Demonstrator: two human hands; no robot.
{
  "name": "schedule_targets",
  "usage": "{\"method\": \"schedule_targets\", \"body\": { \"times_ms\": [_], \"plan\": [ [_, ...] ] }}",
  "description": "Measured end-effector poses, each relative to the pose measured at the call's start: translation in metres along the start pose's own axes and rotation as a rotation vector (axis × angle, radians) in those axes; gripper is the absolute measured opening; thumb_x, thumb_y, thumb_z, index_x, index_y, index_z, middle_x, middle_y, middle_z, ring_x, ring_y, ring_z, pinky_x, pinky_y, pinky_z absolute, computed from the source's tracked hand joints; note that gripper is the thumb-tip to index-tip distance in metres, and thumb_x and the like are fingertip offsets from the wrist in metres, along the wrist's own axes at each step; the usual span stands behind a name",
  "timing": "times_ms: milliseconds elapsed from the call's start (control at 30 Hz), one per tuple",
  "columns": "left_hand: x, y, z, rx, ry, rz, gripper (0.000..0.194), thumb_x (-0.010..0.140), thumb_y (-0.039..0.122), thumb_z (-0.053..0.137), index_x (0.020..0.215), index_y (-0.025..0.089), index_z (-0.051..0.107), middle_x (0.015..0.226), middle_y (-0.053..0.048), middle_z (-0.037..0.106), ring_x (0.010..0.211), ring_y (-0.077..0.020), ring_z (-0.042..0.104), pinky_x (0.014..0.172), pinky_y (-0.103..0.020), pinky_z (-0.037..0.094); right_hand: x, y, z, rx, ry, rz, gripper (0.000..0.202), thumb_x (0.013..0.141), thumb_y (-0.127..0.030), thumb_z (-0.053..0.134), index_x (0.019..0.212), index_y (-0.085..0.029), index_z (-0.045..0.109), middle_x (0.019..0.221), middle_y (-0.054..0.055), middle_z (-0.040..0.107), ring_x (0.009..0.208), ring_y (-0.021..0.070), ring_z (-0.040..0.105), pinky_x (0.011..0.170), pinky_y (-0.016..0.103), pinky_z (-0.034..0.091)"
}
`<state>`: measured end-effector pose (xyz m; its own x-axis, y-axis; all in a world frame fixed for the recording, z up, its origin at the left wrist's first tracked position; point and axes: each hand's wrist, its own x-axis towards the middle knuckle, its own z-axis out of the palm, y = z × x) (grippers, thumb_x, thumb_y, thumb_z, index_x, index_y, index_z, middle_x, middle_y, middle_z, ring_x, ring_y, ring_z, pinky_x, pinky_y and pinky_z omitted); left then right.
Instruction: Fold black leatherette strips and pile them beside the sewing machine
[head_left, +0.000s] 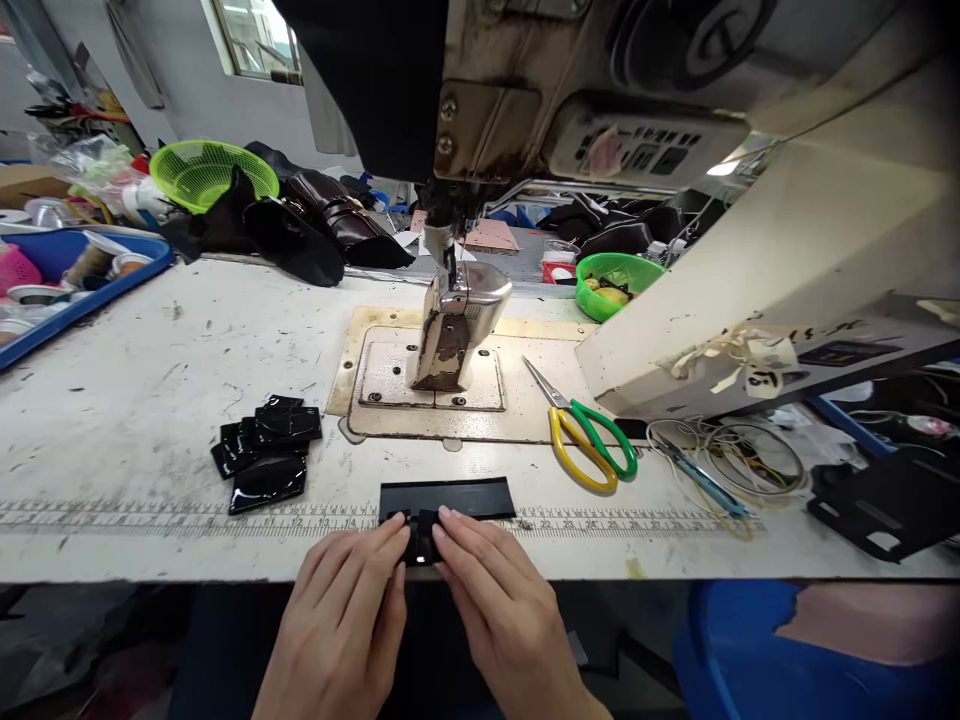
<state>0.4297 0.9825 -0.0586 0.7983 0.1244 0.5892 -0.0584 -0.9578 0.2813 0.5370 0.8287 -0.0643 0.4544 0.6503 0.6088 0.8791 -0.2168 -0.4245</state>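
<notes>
Worktop [112, 420]: blue tray [105, 300] of spools [88, 265] left of the sewing post [454, 345], green basket [596, 306] of yellow items [613, 295] right; nearer, both hands [337, 600] [502, 595] pinch a black piece [425, 538].

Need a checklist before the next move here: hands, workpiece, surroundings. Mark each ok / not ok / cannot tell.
1. Left hand and right hand both at the small glossy black piece: ok, fingertips on either side of it.
2. Piece's edges aligned with the flat black rectangular strip: cannot tell, fingers cover much of it.
3. Hands clear of the worn silver metal sewing-machine post: ok, both are at the front edge.
4. Metal scissors with yellow and green handles clear of hands: ok, lying apart from them.
5. Loose glossy black rectangular pieces squarely stacked: not ok, overlapping at odd angles.
</notes>
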Motion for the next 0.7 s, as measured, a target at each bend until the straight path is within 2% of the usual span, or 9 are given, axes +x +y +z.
{"method": "schedule_targets", "body": {
  "times_ms": [67, 200, 333, 700],
  "plan": [
    [-0.006, -0.004, 0.000, -0.007, -0.018, 0.031, 0.036, 0.094, 0.001, 0.053, 0.128, 0.012, 0.060, 0.124, -0.009, 0.069, 0.115, -0.0182, 0.060, 0.105, -0.033, 0.045, 0.001, 0.003, -0.002, 0.012, -0.033, 0.004, 0.039, 0.097, -0.005, 0.056, 0.133, -0.021, 0.062, 0.123, 0.009, 0.073, 0.112, 0.0223, 0.070, 0.091, 0.039, 0.064],
    [-0.017, -0.014, -0.001, 0.041, -0.115, 0.108, 0.049, 0.093, -0.004, 0.044, 0.139, 0.011, 0.054, 0.139, -0.008, 0.063, 0.137, -0.0197, 0.050, 0.115, -0.034, 0.041, 0.005, 0.009, -0.008, -0.003, -0.147, -0.039, 0.040, 0.098, -0.007, 0.054, 0.134, -0.022, 0.063, 0.127, 0.007, 0.071, 0.117, 0.0224, 0.068, 0.094, 0.038, 0.063],
    [-0.020, -0.021, -0.002, 0.049, -0.158, 0.168, 0.050, 0.093, -0.004, 0.040, 0.140, 0.009, 0.053, 0.144, -0.009, 0.060, 0.143, -0.0179, 0.044, 0.119, -0.032, 0.039, 0.005, 0.014, -0.011, -0.019, -0.228, -0.084, 0.041, 0.099, -0.006, 0.051, 0.136, -0.020, 0.061, 0.132, 0.007, 0.069, 0.122, 0.0234, 0.066, 0.095, 0.039, 0.063],
    [-0.016, -0.023, -0.001, 0.065, -0.143, 0.233, 0.045, 0.093, -0.006, 0.039, 0.131, 0.005, 0.060, 0.138, -0.010, 0.065, 0.144, -0.0182, 0.044, 0.120, -0.031, 0.037, 0.002, 0.018, -0.007, -0.021, -0.175, -0.107, 0.033, 0.100, -0.004, 0.049, 0.128, -0.013, 0.066, 0.130, 0.008, 0.070, 0.119, 0.0218, 0.066, 0.094, 0.036, 0.061]
  ]
}}
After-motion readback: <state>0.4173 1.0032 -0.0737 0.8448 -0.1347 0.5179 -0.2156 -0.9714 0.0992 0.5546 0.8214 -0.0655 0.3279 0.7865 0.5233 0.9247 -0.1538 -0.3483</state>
